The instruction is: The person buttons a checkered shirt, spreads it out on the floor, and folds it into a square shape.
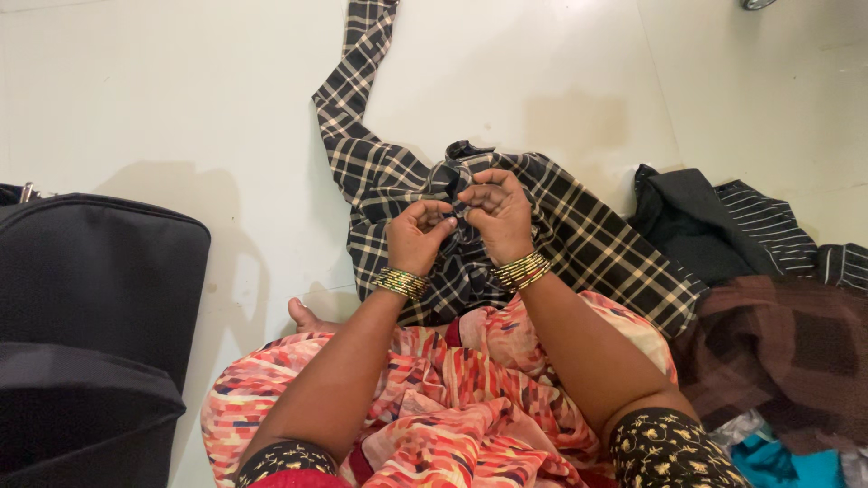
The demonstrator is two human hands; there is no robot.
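Observation:
A black and cream checked shirt (579,235) lies spread on the pale floor in front of me, one sleeve stretching away toward the top. My left hand (418,233) and my right hand (499,212) meet over its front near the collar, both with fingers curled, pinching the cloth between them. Each wrist wears a stack of gold and green bangles. My lap below is covered in red and pink patterned fabric (452,407).
A black suitcase (90,316) stands at the left. A heap of clothes sits at the right: a dark striped garment (768,226), a brown checked one (787,361), something teal (778,465). My bare foot (306,316) shows beside my left knee.

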